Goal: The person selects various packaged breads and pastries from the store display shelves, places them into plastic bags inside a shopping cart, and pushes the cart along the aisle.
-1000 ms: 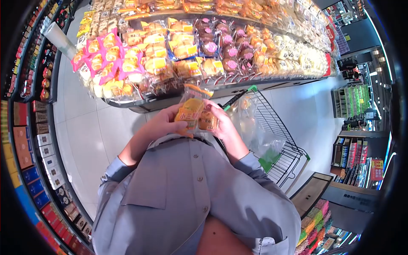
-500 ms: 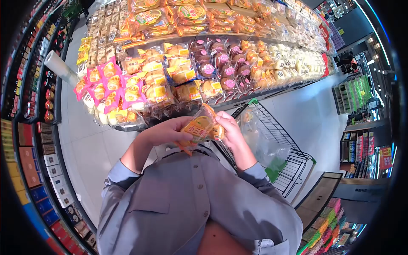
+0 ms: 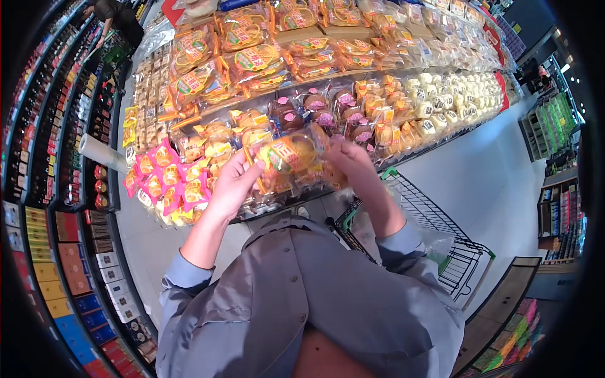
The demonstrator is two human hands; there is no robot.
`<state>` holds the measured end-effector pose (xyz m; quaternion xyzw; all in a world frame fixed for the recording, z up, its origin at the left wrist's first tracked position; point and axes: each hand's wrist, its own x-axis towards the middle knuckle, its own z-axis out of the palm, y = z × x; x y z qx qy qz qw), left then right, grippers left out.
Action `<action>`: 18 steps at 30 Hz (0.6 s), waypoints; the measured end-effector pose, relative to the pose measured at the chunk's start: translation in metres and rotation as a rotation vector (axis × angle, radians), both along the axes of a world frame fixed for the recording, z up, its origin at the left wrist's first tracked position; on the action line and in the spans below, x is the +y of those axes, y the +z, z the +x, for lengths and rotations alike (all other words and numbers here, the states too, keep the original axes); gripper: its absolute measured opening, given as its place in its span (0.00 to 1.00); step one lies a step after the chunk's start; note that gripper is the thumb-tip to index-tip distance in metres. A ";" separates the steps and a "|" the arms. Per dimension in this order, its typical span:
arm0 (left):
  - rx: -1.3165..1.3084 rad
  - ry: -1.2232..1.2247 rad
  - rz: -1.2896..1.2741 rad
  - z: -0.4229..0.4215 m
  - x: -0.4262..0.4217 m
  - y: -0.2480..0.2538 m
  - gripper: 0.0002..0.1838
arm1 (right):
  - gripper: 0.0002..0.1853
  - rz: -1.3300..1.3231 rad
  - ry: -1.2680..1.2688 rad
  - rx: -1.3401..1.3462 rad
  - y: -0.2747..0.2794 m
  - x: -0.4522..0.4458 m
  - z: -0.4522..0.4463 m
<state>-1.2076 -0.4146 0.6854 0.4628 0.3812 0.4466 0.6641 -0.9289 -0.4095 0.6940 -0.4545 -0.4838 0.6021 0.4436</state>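
Note:
A clear and orange packaged bread (image 3: pixel 287 154) with yellow and red print is held up in front of the display, roughly level. My left hand (image 3: pixel 233 183) pinches its left end, the thumb lying over the wrapper. At the other end, my right hand (image 3: pixel 350 160) is closed on the wrapper, its fingers partly hidden and a little blurred. Below the right hand shows something brownish in clear wrap; whether that hand holds it too is unclear. Behind the packet are several chocolate-coloured cakes (image 3: pixel 318 104) and pink packets (image 3: pixel 165 179) on the sloping display.
Larger orange bread packets (image 3: pixel 255 60) fill the upper shelf, with white buns (image 3: pixel 435 94) to the right. A wire shopping cart (image 3: pixel 435 220) with a clear bag stands by my right arm. A plastic roll (image 3: pixel 101 152) and shelves (image 3: pixel 63 264) are at left. Another person (image 3: pixel 116 22) stands far left.
Both hands have moved up and forward with the packaged bread, away from my body toward the display. They are farther apart, and the packet now lies flatter and stretched between them.

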 end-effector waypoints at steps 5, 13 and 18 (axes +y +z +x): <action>0.268 0.086 0.225 0.032 0.086 0.070 0.15 | 0.11 0.390 -0.095 -0.169 0.051 0.101 0.025; 0.846 0.391 0.448 0.068 0.236 0.120 0.28 | 0.22 0.570 -0.248 -0.704 0.095 0.263 0.053; 1.278 0.516 0.727 0.071 0.273 0.110 0.32 | 0.29 0.571 -0.237 -0.782 0.078 0.308 0.047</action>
